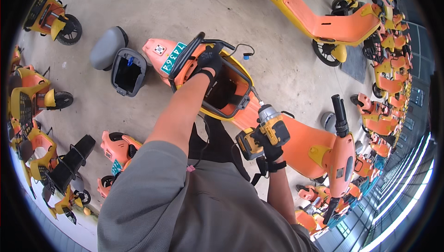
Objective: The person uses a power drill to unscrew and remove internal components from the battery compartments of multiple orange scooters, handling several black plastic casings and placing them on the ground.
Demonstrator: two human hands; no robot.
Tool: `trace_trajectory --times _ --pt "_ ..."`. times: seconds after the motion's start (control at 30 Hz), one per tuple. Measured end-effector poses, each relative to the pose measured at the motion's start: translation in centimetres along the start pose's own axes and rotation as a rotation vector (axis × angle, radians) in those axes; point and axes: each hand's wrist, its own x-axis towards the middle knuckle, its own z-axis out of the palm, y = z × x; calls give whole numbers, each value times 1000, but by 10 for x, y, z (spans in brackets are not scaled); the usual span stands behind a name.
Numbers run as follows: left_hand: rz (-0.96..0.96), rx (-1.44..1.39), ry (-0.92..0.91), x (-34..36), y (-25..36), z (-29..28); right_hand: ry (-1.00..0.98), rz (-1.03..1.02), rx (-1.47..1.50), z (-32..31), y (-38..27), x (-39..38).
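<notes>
An orange-and-yellow electric scooter (305, 148) stands across in front of me, its seat opening (222, 90) uncovered and dark inside. My left hand (210, 61), in a black glove, is closed over the rear rim of that opening, beside the black grab rail (174, 69); its fingertips are partly hidden. In my right hand (268, 146), also gloved, is a yellow-and-black cordless impact driver (273, 126). Its long bit points at the front edge of the opening; whether the tip touches a screw is too small to tell.
Left of the scooter's tail, a grey seat (107, 48) and an open dark storage bin (128, 72) lie on the concrete floor (152, 6). A loose cable with a blue connector (246, 57) hangs past the far side. More scooters (319, 20) stand around, many in rows at right.
</notes>
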Motion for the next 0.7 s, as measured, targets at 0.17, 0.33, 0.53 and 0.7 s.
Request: trace_trajectory --times 0.17,0.33,0.53,0.7 --pt "74 -19 -3 0 14 -6 59 68 -44 -10 5 -35" --pt "-6 -136 17 -10 16 2 69 77 79 -18 12 -36" --pt "218 -285 -25 -153 25 -63 -58 54 54 -27 -1 -15" --pt "24 -135 110 -209 -49 -133 -112 -20 -12 -32 2 9"
